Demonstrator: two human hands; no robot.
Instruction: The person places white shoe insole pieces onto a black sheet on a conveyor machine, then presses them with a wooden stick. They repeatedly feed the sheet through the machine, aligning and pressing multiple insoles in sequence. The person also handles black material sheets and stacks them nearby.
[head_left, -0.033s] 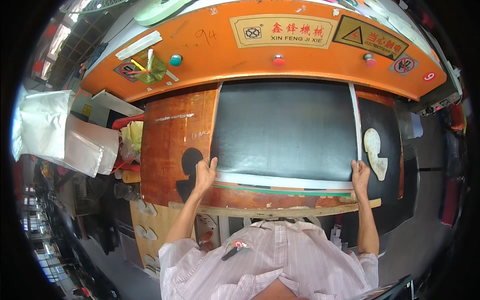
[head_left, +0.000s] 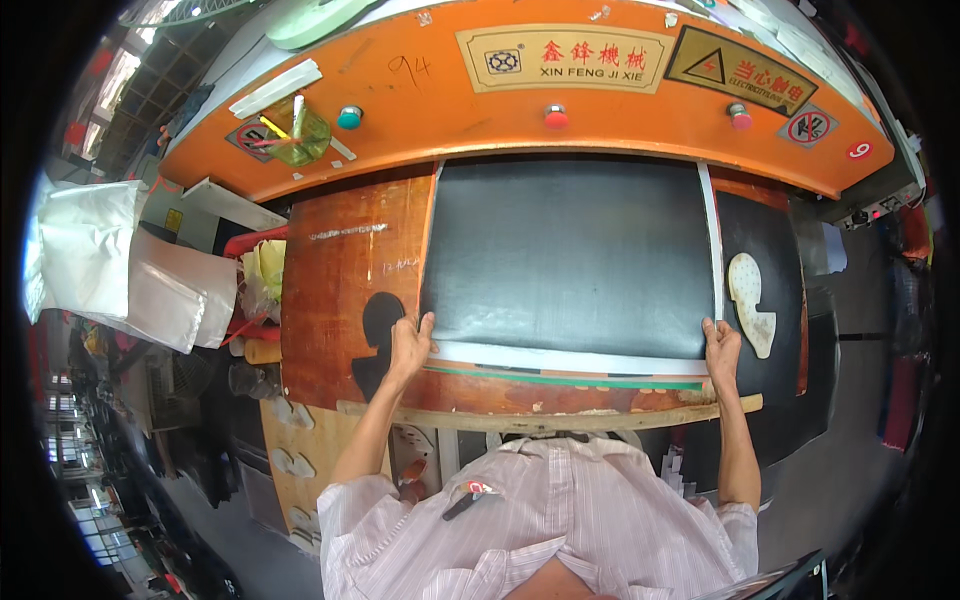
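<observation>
Our left hand (head_left: 409, 348) and right hand (head_left: 722, 350) pinching the lower corners of a smooth, rectangular black board (head_left: 570, 255), centre frame, pale strips (head_left: 570, 360) edging it, scuffed reddish wood (head_left: 335, 275) at left, curved cream piece (head_left: 745, 285) at right, orange panel (head_left: 420, 118) above

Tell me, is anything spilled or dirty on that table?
Nothing looks spilled; the black-topped board lies straight, left hand and right hand at its near corners. The cream sole-shaped piece on the right has greyish smudges lower down, so it looks dirty.
</observation>
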